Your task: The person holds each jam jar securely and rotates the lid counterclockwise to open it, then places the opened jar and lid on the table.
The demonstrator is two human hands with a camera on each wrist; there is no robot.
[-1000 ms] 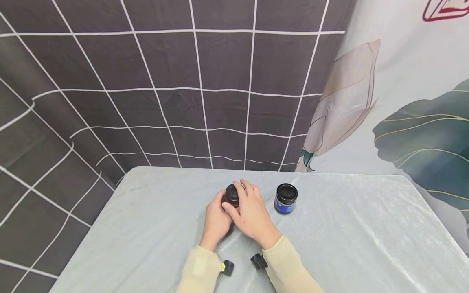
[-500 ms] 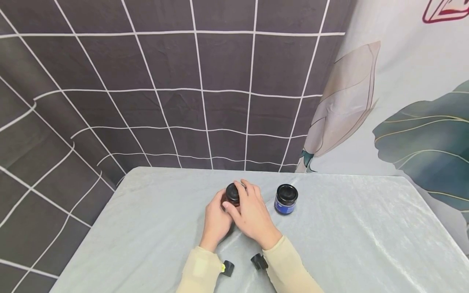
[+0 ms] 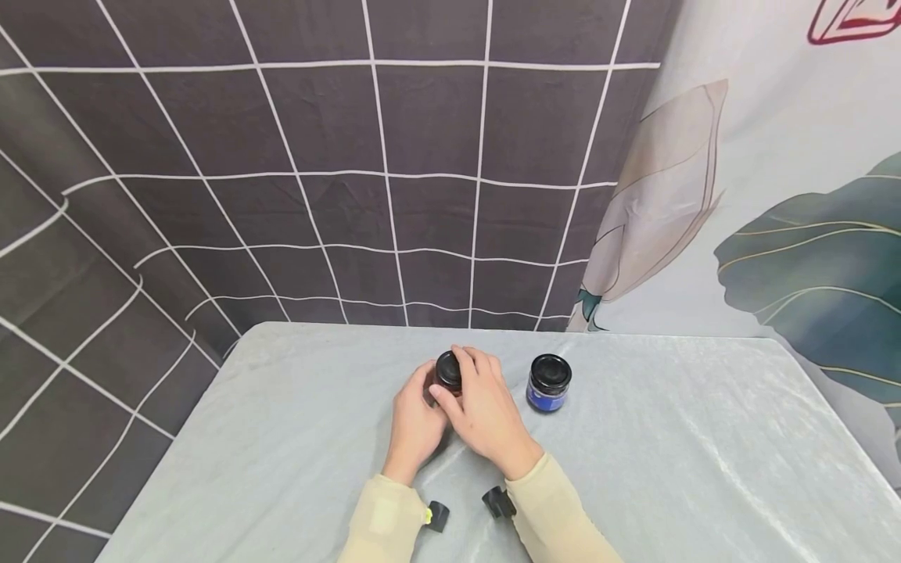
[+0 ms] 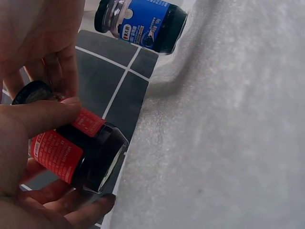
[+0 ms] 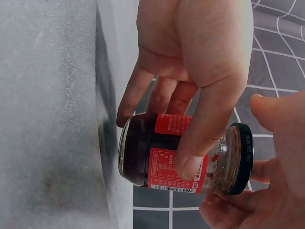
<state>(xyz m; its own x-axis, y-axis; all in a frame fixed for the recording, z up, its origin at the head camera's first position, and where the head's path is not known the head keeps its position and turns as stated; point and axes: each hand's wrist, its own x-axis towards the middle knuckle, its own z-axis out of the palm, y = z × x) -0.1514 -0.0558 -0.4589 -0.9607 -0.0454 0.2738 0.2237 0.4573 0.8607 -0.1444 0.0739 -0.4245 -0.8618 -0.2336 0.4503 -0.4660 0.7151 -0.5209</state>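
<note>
A glass jar of dark contents with a red label [image 5: 174, 169] is held upright close over the cloth. My left hand [image 3: 417, 426] grips its body; in the left wrist view the thumb lies across the label and the fingers curl round the far side. My right hand [image 3: 487, 410] is over the top, its fingers curled about the black lid [image 3: 448, 370]. In the right wrist view some of those fingers pass behind the lid [image 5: 242, 160]. A second jar, with a blue label and black lid [image 3: 551, 374], stands upright to the right of my hands.
A pale velvety cloth [image 3: 676, 453] covers the table. Dark grid-patterned fabric [image 3: 324, 125] hangs behind and at the left. A white leaf-print curtain [image 3: 655, 234] hangs at the right. Black wrist cameras [image 3: 438, 516] sit under both cuffs.
The red-label jar's lid has shifted very slightly to the right, and the thumb and fingers of my right hand have moved a little about it. The blue-label jar stays put.
</note>
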